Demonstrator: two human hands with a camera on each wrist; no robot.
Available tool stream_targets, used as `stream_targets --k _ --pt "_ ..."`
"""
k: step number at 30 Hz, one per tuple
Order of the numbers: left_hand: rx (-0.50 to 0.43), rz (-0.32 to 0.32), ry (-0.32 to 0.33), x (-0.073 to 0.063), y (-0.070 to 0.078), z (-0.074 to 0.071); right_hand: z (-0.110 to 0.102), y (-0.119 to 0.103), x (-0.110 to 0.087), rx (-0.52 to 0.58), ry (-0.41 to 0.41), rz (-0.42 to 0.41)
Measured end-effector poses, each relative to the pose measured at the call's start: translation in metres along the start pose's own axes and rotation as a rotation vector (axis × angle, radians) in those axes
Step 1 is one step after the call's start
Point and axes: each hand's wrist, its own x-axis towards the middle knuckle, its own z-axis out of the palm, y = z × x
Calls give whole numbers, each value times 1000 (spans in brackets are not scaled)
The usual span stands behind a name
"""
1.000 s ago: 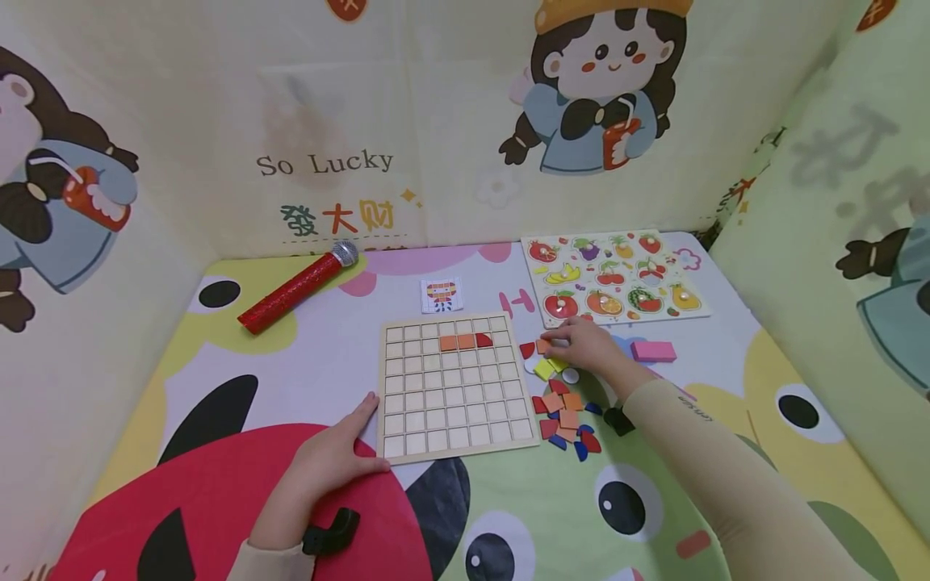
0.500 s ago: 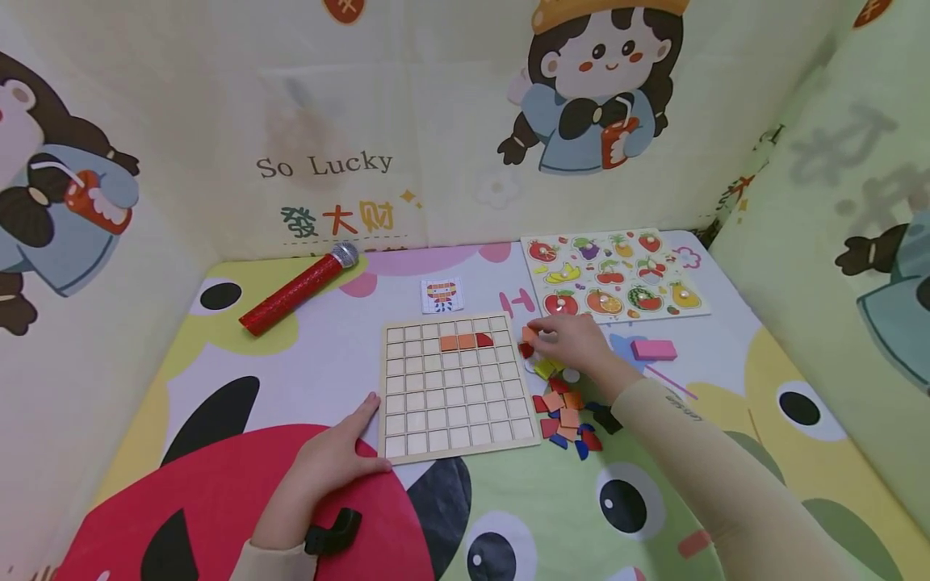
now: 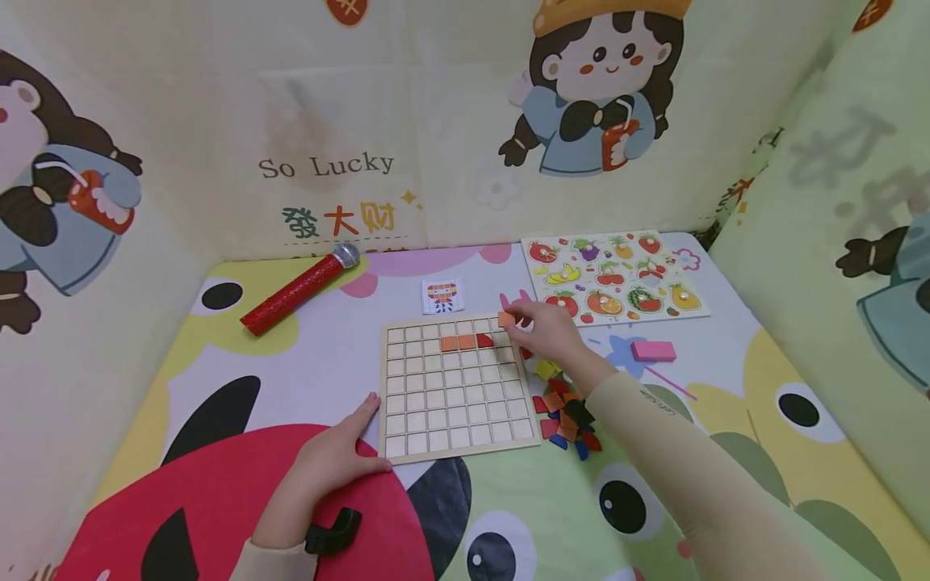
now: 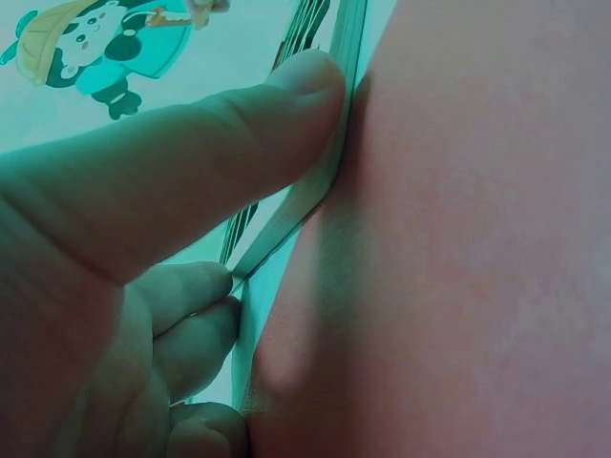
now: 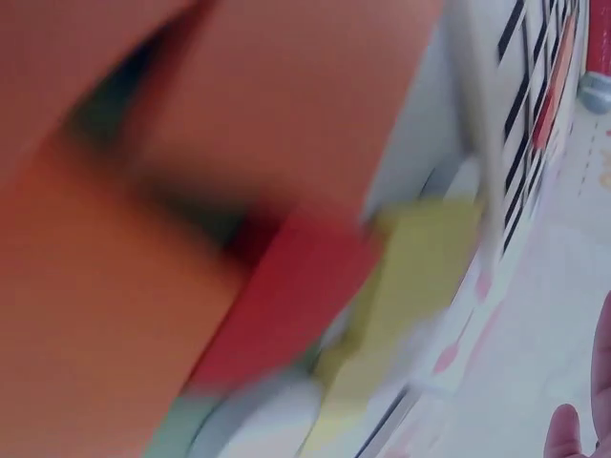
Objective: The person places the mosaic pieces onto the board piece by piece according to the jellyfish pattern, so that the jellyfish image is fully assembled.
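A wooden grid board (image 3: pixel 454 394) lies on the table, with two orange square tiles (image 3: pixel 458 343) and a red quarter-round tile (image 3: pixel 484 340) in its second row. My left hand (image 3: pixel 330 456) rests at the board's lower left corner. The thumb (image 4: pixel 286 114) touches the board's edge in the left wrist view, and the other fingers lie along its side. Above the board's upper right corner, my right hand (image 3: pixel 548 331) pinches another orange square tile (image 3: pixel 504 320) between thumb and finger. In the right wrist view only a bit of that hand shows.
Loose red, orange and blue tiles (image 3: pixel 569 430) lie right of the board, with yellow tiles (image 3: pixel 546 369) above them. Behind are a small pattern card (image 3: pixel 442 296), a red microphone (image 3: pixel 298 290) and a fruit puzzle (image 3: pixel 613 278). A pink block (image 3: pixel 654 351) lies at right.
My right hand has lifted an orange square tile from the loose pieces and carried it left to the board's upper right corner. The left hand has stayed in place.
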Motion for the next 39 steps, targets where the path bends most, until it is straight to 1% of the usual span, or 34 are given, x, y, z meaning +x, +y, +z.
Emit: stream_targets --k 5,9,15,20,23,27,32,37,39 --pt "3 -10 -1 -1 0 0 12 -18 4 131 -6 -32" --pt "-4 -9 -6 0 1 0 19 -29 6 194 -5 -38" --pt "3 -10 -9 1 0 -1 28 -43 9 181 -8 -92" --pt "11 -1 -3 2 -1 -1 40 -52 13 168 -4 -136" --pt "3 -7 -9 1 -2 1 47 -58 15 145 -11 -149" --pt "-6 -15 -15 2 -1 2 53 -64 18 118 -26 -137" --pt "-6 -23 -11 2 -1 1 57 -70 25 73 -54 -126" --pt "-10 -28 -11 1 -1 0 62 -78 30 115 -115 -93" --pt "-15 -28 -10 1 -1 0 64 -81 31 118 -131 -99"
